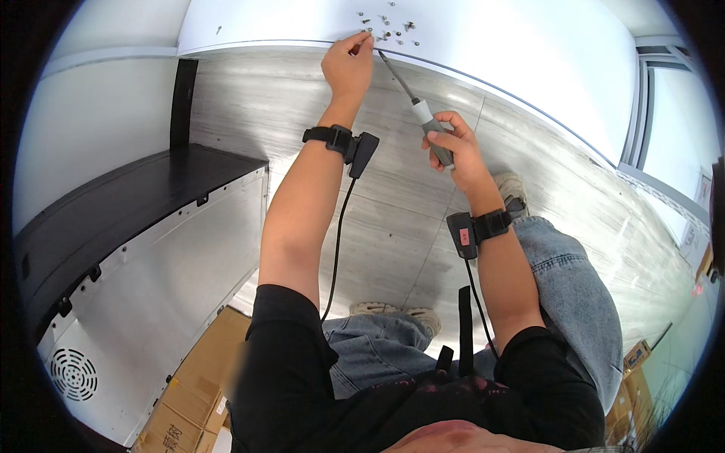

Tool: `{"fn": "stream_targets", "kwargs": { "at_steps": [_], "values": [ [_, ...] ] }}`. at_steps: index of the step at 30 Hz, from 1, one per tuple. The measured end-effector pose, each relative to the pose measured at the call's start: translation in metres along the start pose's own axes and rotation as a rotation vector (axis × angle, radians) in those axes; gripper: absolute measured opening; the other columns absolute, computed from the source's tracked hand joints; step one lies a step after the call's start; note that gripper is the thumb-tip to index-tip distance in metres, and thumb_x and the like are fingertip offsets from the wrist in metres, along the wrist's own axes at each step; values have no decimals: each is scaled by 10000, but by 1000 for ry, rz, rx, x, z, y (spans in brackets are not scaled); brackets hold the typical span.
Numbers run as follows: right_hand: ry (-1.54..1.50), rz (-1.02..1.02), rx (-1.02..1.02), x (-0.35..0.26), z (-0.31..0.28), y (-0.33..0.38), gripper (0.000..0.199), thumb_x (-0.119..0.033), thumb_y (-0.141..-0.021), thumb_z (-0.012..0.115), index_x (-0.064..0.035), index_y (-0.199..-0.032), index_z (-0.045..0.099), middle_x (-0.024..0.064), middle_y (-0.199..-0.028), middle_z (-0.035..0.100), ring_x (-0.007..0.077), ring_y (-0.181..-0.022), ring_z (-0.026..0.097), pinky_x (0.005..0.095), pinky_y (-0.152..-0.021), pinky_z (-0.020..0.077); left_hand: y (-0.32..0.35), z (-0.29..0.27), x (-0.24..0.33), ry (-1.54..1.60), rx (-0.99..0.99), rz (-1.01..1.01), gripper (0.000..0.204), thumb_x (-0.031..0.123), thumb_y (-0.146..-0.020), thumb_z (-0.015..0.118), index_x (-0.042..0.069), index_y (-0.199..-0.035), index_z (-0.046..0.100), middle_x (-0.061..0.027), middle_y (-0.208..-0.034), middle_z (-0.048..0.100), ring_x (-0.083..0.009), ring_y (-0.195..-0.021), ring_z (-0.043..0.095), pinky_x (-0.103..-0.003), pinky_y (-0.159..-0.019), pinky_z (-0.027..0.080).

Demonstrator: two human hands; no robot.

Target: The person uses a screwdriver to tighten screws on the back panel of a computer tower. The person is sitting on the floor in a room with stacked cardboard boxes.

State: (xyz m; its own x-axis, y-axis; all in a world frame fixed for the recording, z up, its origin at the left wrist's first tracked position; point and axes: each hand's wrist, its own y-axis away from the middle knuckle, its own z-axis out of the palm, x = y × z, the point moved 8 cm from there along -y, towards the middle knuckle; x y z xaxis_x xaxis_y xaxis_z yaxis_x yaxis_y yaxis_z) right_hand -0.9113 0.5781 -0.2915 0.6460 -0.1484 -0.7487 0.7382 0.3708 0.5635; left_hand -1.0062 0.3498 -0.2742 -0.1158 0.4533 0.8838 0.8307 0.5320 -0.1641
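My left hand (347, 69) is at the near edge of a white tabletop (513, 45), thumb and fingers pinched together beside several small loose screws (388, 34). Whatever is between those fingertips is too small to make out. In my right hand (462, 151) is a screwdriver (422, 113) with a grey and white handle. Its long metal shaft slants up and left, the tip close to the table edge, just right of my left fingers. The screws lie scattered on the tabletop beyond both hands.
One more screw (219, 30) lies apart at the table's left. A large metal cabinet or casing (174, 257) with a black panel (136, 189) stands at left, above a cardboard box (189, 385). Cables (341, 241) run from my wrist straps. Grey tiled floor (408, 226) lies below.
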Motion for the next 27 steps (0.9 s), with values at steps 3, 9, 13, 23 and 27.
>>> {"fn": "stream_targets", "kwargs": {
  "at_steps": [3, 9, 13, 23, 27],
  "values": [
    [-16, -14, -17, 0, 3, 0, 270, -153, -826, 609, -93, -1070, 510, 79, -743, 606, 131, -500, 519, 260, -430, 358, 2, -1, 3, 26, 4, 38, 149, 196, -800, 702, 101, -910, 735, -27, -746, 624, -135, -654, 560, -272, -605, 455],
    [-14, -28, -44, 16, 21, -2, 243, -134, -836, 596, -93, -1057, 503, 89, -747, 606, 137, -502, 529, 268, -429, 364, 15, -21, -22, 222, 23, -98, 157, 188, -839, 658, 79, -935, 719, -17, -762, 637, -117, -613, 540, -272, -587, 445],
    [45, 29, -89, 41, 55, -2, 280, -143, -821, 618, -78, -1064, 495, 92, -773, 609, 145, -515, 541, 279, -448, 376, 63, -55, -69, 619, 39, -492, 224, 179, -928, 515, 18, -1013, 646, -51, -821, 653, -132, -661, 574, -265, -626, 477],
    [400, 313, -213, 187, 153, 32, 385, -194, -838, 637, -56, -1178, 521, 64, -813, 595, 128, -561, 556, 273, -476, 408, 218, -184, -179, 640, 108, -946, 266, 172, -976, 374, 29, -1035, 591, -109, -838, 669, -144, -630, 598, -287, -615, 515],
    [499, 386, -264, 218, 169, 43, 431, -288, -886, 600, -69, -1251, 530, 45, -833, 584, 101, -581, 538, 253, -502, 428, 243, -219, -221, 724, 193, -928, 216, 158, -975, 402, 44, -1026, 578, -94, -791, 668, -133, -567, 599, -262, -542, 511]
  ]
}}
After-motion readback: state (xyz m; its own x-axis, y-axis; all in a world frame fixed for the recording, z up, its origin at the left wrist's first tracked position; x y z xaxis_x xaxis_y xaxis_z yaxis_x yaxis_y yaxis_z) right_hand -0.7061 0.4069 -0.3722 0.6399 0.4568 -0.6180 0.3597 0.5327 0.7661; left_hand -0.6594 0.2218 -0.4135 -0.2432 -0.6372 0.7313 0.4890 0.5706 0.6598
